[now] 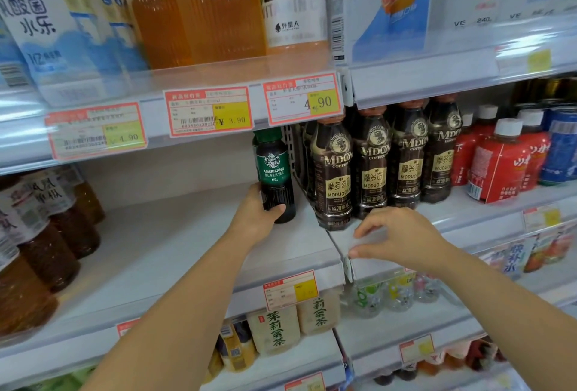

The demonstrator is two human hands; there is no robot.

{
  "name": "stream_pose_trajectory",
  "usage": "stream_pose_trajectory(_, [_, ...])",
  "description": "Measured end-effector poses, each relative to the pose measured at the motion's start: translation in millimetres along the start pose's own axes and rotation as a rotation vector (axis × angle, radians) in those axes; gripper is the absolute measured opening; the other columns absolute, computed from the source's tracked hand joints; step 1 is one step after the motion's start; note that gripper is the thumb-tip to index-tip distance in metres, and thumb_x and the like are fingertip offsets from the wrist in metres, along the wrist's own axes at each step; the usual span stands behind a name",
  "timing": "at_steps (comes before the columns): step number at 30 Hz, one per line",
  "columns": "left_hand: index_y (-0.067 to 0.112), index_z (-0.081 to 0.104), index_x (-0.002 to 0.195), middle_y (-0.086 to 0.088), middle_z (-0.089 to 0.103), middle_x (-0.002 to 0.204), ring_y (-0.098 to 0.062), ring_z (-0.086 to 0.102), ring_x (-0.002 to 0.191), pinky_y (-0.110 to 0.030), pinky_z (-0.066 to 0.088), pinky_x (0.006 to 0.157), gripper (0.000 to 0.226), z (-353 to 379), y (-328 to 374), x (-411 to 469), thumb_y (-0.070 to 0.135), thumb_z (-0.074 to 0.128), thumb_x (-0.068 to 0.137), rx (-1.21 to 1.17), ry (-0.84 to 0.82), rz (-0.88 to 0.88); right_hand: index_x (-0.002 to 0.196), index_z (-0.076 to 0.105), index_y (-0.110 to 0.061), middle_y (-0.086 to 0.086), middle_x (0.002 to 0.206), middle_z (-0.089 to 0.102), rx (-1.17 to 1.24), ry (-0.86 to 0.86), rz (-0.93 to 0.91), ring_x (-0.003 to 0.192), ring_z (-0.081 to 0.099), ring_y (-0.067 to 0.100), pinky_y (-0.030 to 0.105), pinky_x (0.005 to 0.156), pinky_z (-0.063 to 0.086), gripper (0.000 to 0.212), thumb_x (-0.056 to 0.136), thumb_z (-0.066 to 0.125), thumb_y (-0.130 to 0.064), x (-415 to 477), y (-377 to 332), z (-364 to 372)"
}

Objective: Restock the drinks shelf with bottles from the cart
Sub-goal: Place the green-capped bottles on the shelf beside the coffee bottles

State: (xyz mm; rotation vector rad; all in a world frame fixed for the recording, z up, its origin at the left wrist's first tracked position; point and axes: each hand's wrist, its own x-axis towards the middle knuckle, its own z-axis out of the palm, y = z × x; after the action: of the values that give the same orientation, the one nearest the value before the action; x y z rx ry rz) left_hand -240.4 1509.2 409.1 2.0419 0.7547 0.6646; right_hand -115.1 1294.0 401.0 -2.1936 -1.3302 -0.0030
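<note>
The white shelf (150, 253) is running under both hands. A row of brown coffee bottles (371, 165) is standing just beyond the right hand (402, 237). The left hand (254, 217) is gripping the base of the upright Americano bottle (274, 165), which is resting on the shelf. The right hand is pinching the clear edge strip (370, 242).

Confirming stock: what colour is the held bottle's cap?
Green cap, bottle in left hand; head view.
</note>
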Motion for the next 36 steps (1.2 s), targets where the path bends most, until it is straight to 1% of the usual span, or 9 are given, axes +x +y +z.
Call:
stream_pose_trajectory(6, [0.008,0.032,0.138,-0.011,0.044,0.141,-0.029,0.046,0.125,-0.033,0.036,0.099,0.057,3,4,9,0.007,0.059,0.089,0.010,0.023,-0.012,0.082,0.068,-0.037,-0.028,0.082,0.061,-0.002,0.005,-0.012,0.080,0.051,-0.015,0.002,0.065,0.032,0.035,0.059,0.074,-0.062,-1,-2,-1])
stream_pose_trajectory(15, [0.004,0.028,0.139,-0.013,0.042,0.142,-0.031,0.043,0.127,-0.031,0.034,0.100,0.059,4,2,32,0.006,0.058,0.089,0.050,0.035,-0.025,0.083,0.068,-0.037,-0.024,0.087,0.063,0.002,-0.002,-0.015,0.086,0.055,-0.008,0.012,0.073,0.041,0.037,0.059,0.072,-0.064,0,1,2])
stream_pose_trajectory(20, [0.007,0.013,0.147,-0.013,0.030,0.150,-0.032,0.037,0.132,-0.035,0.033,0.104,0.077,-2,3,28,0.005,0.061,0.087,0.046,-0.001,-0.049,0.095,0.068,-0.031,-0.022,0.095,0.064,0.014,0.003,-0.025,0.091,0.057,-0.004,0.017,0.081,0.045,0.040,0.064,0.074,-0.057,-3,1,3])
stream_pose_trajectory(23, [0.015,0.013,0.148,-0.007,0.027,0.152,-0.027,0.034,0.135,-0.035,0.033,0.108,0.075,-12,7,-5,0.008,0.059,0.089,0.081,0.023,0.052,0.103,0.068,-0.023,-0.009,0.102,0.066,-0.024,0.241,-0.099,0.097,0.059,0.011,0.025,0.088,0.041,0.039,0.072,0.073,-0.046,-14,-10,16])
stream_pose_trajectory(25, [0.021,0.027,0.144,0.000,0.038,0.145,-0.015,0.040,0.129,-0.028,0.035,0.103,0.060,-23,9,-47,0.011,0.054,0.092,0.145,0.132,0.206,0.099,0.068,-0.019,-0.004,0.097,0.067,-0.021,0.438,-0.221,0.094,0.059,0.018,0.032,0.086,0.043,0.031,0.077,0.064,-0.040,-27,-29,33])
stream_pose_trajectory(27, [0.025,0.045,0.132,0.008,0.051,0.129,-0.002,0.048,0.115,-0.014,0.037,0.091,0.043,-33,3,-102,0.010,0.050,0.093,0.161,0.245,0.366,0.092,0.068,-0.016,-0.003,0.089,0.066,0.060,0.474,-0.334,0.088,0.057,0.014,0.029,0.082,0.042,0.022,0.080,0.059,-0.032,-44,-55,58])
stream_pose_trajectory(30, [0.019,0.061,0.109,0.012,0.059,0.101,0.003,0.054,0.092,-0.002,0.038,0.079,0.022,-47,-39,-178,0.010,0.050,0.092,0.143,0.324,0.476,0.084,0.068,-0.012,-0.002,0.082,0.067,0.185,0.330,-0.462,0.082,0.056,0.009,0.021,0.077,0.042,0.014,0.081,0.059,-0.023,-75,-92,111])
stream_pose_trajectory(34, [0.010,0.065,0.100,0.010,0.060,0.090,0.003,0.054,0.082,-0.003,0.040,0.073,0.019,-59,-143,-267,0.015,0.048,0.092,0.198,0.336,0.237,0.082,0.068,-0.014,-0.003,0.075,0.066,0.270,-0.065,-0.427,0.076,0.054,0.008,0.018,0.071,0.039,0.019,0.080,0.055,-0.028,-128,-119,208])
stream_pose_trajectory(36, [0.010,0.065,0.099,0.009,0.061,0.091,-0.002,0.057,0.084,-0.013,0.045,0.074,0.021,-64,-202,-314,0.018,0.048,0.092,0.207,0.352,0.050,0.082,0.068,-0.018,-0.006,0.074,0.067,0.286,-0.270,-0.363,0.074,0.058,0.010,0.022,0.071,0.043,0.021,0.078,0.053,-0.032,-159,-127,260])
